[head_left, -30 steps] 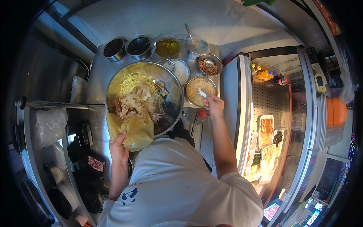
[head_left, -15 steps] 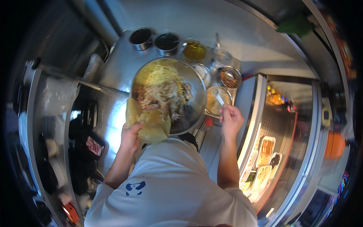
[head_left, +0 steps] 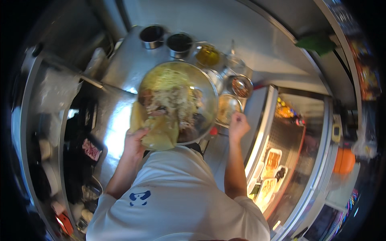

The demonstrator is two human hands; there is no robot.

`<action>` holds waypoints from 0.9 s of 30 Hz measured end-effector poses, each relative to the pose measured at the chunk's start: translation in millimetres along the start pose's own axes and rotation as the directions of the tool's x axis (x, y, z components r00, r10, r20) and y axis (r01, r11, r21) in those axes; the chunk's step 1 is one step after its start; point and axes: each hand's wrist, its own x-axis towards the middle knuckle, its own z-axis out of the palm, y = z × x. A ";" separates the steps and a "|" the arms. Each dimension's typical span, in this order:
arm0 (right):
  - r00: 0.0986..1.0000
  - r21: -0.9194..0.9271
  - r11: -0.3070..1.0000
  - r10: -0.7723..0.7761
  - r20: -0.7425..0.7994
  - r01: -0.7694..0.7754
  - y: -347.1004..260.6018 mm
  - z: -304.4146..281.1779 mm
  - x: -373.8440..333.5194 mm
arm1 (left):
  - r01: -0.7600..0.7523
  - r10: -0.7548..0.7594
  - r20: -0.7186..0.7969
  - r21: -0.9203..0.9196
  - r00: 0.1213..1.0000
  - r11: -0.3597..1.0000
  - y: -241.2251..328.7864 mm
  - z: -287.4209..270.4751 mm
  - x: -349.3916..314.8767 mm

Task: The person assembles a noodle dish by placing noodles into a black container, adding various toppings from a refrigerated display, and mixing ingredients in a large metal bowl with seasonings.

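Observation:
A large metal mixing bowl [head_left: 208, 120] stands in front of me, holding pale yellow noodles [head_left: 171, 78] topped with shredded, pale and brownish food [head_left: 171, 100]. My left hand [head_left: 136, 142] grips a yellowish plastic bag [head_left: 161, 130] at the bowl's near left rim, and the bag lies partly over the food. To the right, my right hand [head_left: 239, 126] is closed at the near edge of a small bowl of pale tan powder [head_left: 226, 110]. Its fingers hold a small light-coloured spoon, which motion smears, so I cannot tell whether it touches the powder.
Behind the bowl stand two metal pots of dark contents [head_left: 152, 37] [head_left: 179, 43] and a container of yellow oil [head_left: 207, 55]. A bowl of reddish-brown bits [head_left: 241, 86] sits beyond the powder. A lit glass display case [head_left: 277, 160] with food trays borders the right side; shelves [head_left: 52, 132] line the left.
The view has turned a little, shifting the display case leftward in the picture. The spoon, plainly seen before, is now blurred near the powder. My left hand keeps its grip on the bag.

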 end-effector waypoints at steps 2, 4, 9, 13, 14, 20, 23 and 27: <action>0.999 -0.128 0.991 -0.038 0.028 0.041 38.7 5.3 1.1 | -0.044 0.045 -0.020 0.025 0.999 0.999 -14.8 -30.2 13.0; 0.994 -0.147 0.989 0.023 0.108 -0.007 51.8 16.3 -2.9 | -0.084 0.084 0.003 0.039 0.996 0.996 -5.5 -35.7 9.9; 0.979 -0.125 0.989 0.097 0.178 -0.075 65.4 35.9 -8.8 | -0.134 0.135 -0.013 0.080 0.991 0.988 4.6 -44.6 13.6; 0.977 -0.084 0.991 0.114 0.182 -0.100 70.9 39.9 -12.8 | -0.130 0.133 -0.027 0.089 0.991 0.988 2.6 -39.1 15.9; 0.974 -0.072 0.990 0.134 0.180 -0.123 71.9 40.3 -14.1 | -0.121 0.125 -0.031 0.097 0.992 0.988 1.6 -38.9 17.0; 0.928 0.080 0.929 0.349 0.131 -0.361 50.8 34.2 -15.8 | -0.102 0.102 -0.003 0.094 0.995 0.990 0.4 -38.7 21.4; 0.927 0.225 0.900 0.370 0.061 -0.374 54.1 23.6 -18.3 | -0.059 0.056 0.038 0.070 0.998 0.996 1.2 -32.8 26.3; 0.910 0.335 0.846 0.384 0.158 -0.415 -45.1 -11.5 -23.9 | -0.029 0.026 0.043 0.076 0.999 0.997 2.4 -33.4 26.2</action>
